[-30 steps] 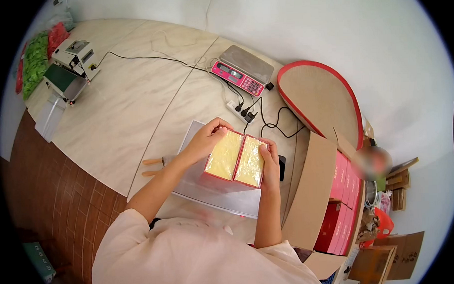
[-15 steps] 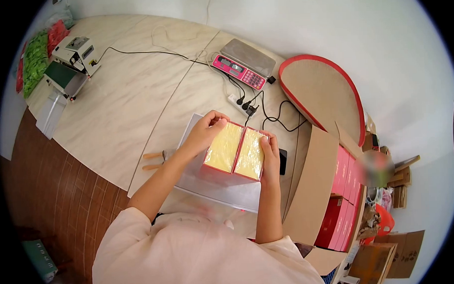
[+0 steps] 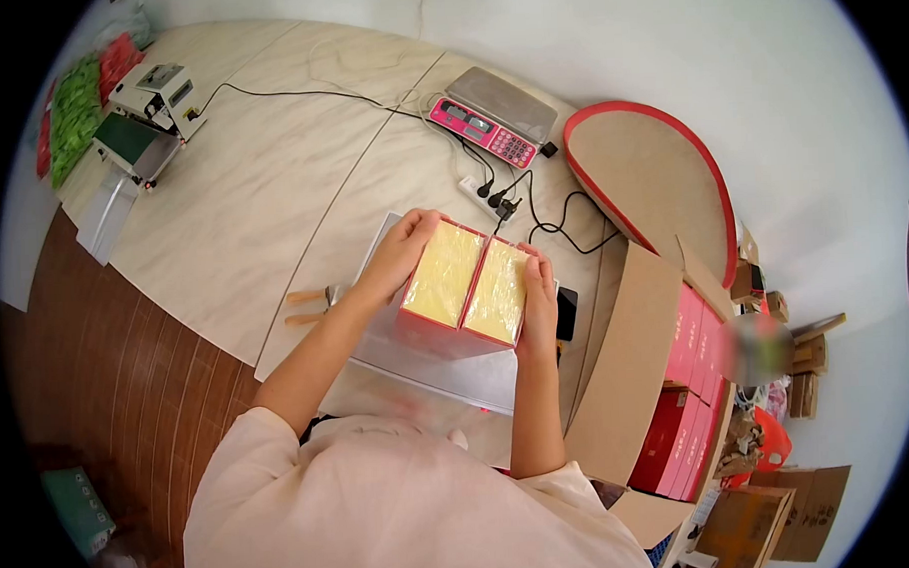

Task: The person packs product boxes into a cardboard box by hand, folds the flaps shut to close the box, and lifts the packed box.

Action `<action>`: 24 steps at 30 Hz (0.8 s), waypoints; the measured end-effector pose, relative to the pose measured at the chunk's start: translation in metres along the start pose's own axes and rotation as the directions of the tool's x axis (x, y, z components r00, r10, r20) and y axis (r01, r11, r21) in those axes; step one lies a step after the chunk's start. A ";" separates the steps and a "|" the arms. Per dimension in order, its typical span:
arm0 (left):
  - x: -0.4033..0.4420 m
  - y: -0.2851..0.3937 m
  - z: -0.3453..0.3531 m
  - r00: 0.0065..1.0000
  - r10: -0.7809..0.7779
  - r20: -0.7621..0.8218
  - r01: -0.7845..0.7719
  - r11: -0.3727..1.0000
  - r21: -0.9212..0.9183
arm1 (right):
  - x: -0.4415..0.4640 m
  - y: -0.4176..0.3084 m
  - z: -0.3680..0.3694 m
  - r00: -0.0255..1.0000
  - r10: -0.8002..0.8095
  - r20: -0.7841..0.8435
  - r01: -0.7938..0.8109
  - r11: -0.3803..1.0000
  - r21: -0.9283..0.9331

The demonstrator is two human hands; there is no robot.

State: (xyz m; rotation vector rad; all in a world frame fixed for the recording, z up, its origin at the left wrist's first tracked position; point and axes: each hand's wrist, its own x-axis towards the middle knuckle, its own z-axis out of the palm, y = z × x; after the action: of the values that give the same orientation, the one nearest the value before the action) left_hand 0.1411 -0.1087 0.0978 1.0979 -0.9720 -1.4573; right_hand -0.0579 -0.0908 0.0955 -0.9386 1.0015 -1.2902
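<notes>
Two red boxes stand side by side in front of me, the left box (image 3: pixel 442 274) and the right box (image 3: pixel 497 291). Both have yellow tops under shiny clear film. My left hand (image 3: pixel 405 254) grips the left box at its far outer side, with the fingers at the top edge. Along the outer side of the right box, my right hand (image 3: pixel 538 306) is closed, its thumb near the top edge. The pair is pressed together between my hands. Beneath them lies a pale grey flat tray or board (image 3: pixel 418 375), partly hidden by the boxes and my arms.
Wooden-handled tools (image 3: pixel 307 307) lie left of the board, a dark phone (image 3: pixel 568 313) right. An open carton (image 3: pixel 618 378) holds several pink-red boxes (image 3: pixel 670 442). Behind are a pink scale (image 3: pixel 484 131), a power strip (image 3: pixel 487 198) with black cables, and a red-rimmed oval panel (image 3: pixel 651 182).
My left hand has shifted slightly up along the left box, and its fingers now lie flatter at the edge. The boxes have tilted slightly, showing more of their near sides.
</notes>
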 end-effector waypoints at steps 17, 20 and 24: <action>-0.035 -0.127 -0.018 0.977 -0.184 0.111 0.203 0.959 -0.199 | -0.037 0.090 -0.062 0.975 0.219 -0.019 -0.219 0.976 0.018; -0.070 -0.100 0.007 0.948 0.313 -0.055 -0.285 0.914 0.290 | -0.005 0.052 -0.089 0.910 0.374 0.177 -0.411 0.866 0.286; -0.086 -0.096 0.024 0.847 0.530 -0.038 -0.440 0.740 0.509 | 0.041 0.009 -0.072 0.754 0.416 0.508 -0.438 0.895 -0.081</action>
State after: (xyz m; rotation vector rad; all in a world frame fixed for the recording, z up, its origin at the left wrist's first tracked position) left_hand 0.0988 -0.0085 0.0239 1.1801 -1.4132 -0.6774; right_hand -0.1228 -0.1308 0.0625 -0.8880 0.6989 -0.6144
